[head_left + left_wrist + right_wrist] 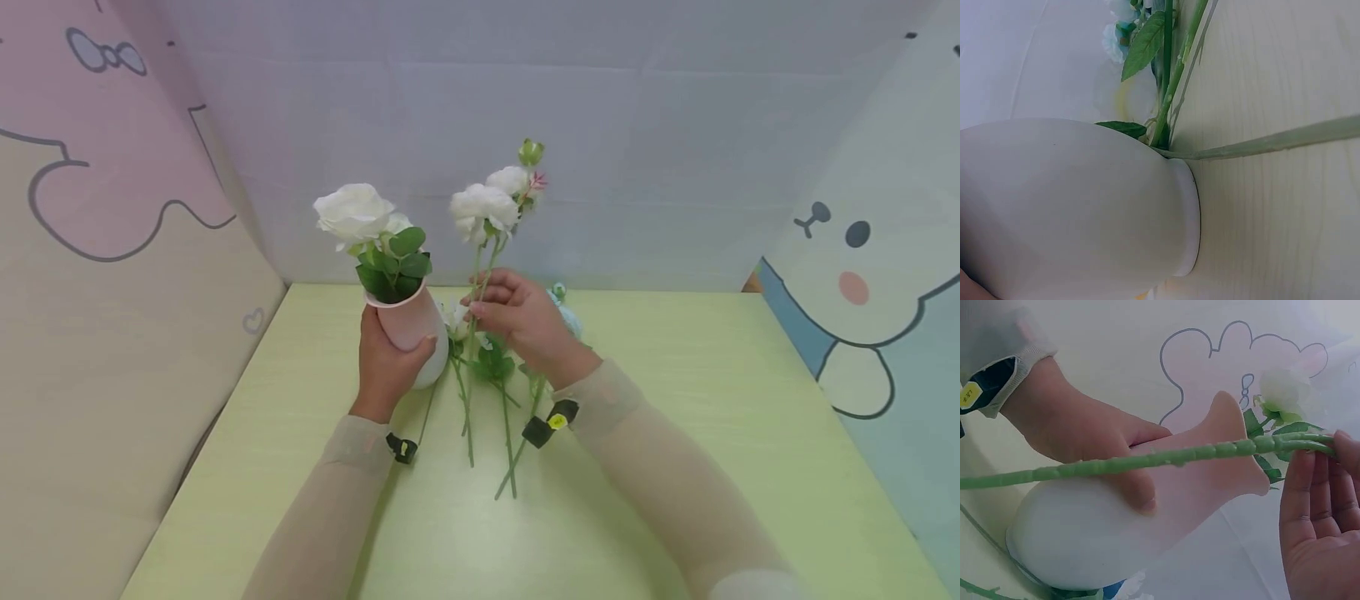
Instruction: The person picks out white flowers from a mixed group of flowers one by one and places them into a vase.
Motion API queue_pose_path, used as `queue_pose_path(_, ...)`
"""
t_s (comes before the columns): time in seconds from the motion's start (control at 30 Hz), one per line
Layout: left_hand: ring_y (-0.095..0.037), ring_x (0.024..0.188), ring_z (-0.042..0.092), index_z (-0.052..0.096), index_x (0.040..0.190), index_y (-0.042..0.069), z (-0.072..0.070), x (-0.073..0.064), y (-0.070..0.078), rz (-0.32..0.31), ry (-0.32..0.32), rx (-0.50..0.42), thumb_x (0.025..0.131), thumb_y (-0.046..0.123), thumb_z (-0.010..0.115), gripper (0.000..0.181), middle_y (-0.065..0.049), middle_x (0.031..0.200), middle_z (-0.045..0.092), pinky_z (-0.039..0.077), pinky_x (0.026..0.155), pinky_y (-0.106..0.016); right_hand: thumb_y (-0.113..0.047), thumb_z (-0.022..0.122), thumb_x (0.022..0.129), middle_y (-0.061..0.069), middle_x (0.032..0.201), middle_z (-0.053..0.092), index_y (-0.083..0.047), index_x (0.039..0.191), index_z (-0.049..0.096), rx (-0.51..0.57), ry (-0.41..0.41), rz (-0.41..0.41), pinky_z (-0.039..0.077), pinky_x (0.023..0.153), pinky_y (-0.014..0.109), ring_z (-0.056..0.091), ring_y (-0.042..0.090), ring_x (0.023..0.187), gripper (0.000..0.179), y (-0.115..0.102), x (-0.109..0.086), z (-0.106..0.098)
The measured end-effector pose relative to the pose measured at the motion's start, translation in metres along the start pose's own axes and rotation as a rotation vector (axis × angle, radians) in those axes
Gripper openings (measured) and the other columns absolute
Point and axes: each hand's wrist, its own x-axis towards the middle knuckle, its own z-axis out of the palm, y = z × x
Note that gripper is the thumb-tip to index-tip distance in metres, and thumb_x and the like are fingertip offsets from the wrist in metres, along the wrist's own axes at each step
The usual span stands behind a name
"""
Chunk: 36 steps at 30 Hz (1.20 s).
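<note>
My left hand (392,362) grips a pink-and-white vase (411,323) around its body, tilted over the table. A white rose (354,212) with green leaves stands in the vase. To the right, my right hand (521,321) pinches the green stem (1147,461) of a spray of white flowers (483,210), which also bears a green bud and a small pink sprig. That stem hangs down beside the vase, apart from its mouth. In the left wrist view the vase's base (1188,219) is close to the tabletop; the left fingers are mostly hidden there.
Several loose flower stems (506,442) lie on the pale yellow table (712,417) below my hands. A light blue flower (568,317) lies partly behind my right hand. Cloth walls with cartoon drawings (855,287) stand around the table.
</note>
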Motion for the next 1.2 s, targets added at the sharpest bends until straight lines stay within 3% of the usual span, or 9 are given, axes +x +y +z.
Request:
queue_pose_path(0.37,-0.025,0.12,0.052,0.035,0.156,0.025,0.001,0.0,-0.001,-0.001,-0.009,-0.018,0.073,0.018,0.089,0.099,-0.003,0.142,0.049,0.045,0.097,-0.056,0.008,0.061,0.098,0.011,0.101,0.068,-0.001,0.118,0.057,-0.134,-0.057,-0.018,0.057,0.087,0.044,0.069,0.024,0.095,0.022,-0.028,0.009,-0.003)
queue_pose_path(0.6,-0.025,0.119,0.053,0.035,0.155,0.023,0.001,0.001,-0.001,-0.008,-0.002,0.002,0.073,0.018,0.089,0.099,-0.003,0.142,0.05,0.045,0.097,-0.055,0.008,0.065,0.096,0.017,0.102,0.068,-0.001,0.105,0.056,-0.19,-0.102,0.016,0.056,0.09,0.053,0.071,0.029,0.093,0.015,-0.035,0.014,-0.003)
queue_pose_path(0.77,-0.025,0.119,0.053,0.035,0.155,0.023,0.0,0.002,-0.001,-0.001,-0.005,-0.02,0.073,0.017,0.089,0.098,-0.002,0.141,0.05,0.045,0.097,-0.055,0.005,0.066,0.097,0.017,0.102,0.067,-0.001,0.104,0.055,-0.232,-0.119,0.036,0.056,0.091,0.052,0.07,0.032,0.096,0.014,-0.038,0.018,-0.003)
queue_pose_path(1.07,-0.023,0.118,0.052,0.035,0.155,0.024,0.0,0.002,0.002,-0.014,-0.015,-0.022,0.074,0.016,0.089,0.097,-0.001,0.141,0.05,0.046,0.095,-0.054,0.007,0.065,0.097,0.022,0.107,0.067,0.005,0.119,0.054,-0.219,-0.063,-0.064,0.056,0.09,0.053,0.07,0.031,0.098,0.025,-0.055,0.031,-0.003)
queue_pose_path(1.2,-0.023,0.118,0.053,0.035,0.155,0.023,0.0,0.001,0.001,-0.02,-0.011,-0.013,0.073,0.015,0.089,0.097,-0.001,0.141,0.05,0.045,0.095,-0.053,0.006,0.066,0.096,0.025,0.107,0.067,0.003,0.117,0.055,-0.209,-0.05,-0.106,0.056,0.09,0.053,0.07,0.033,0.099,0.023,-0.066,0.036,-0.001)
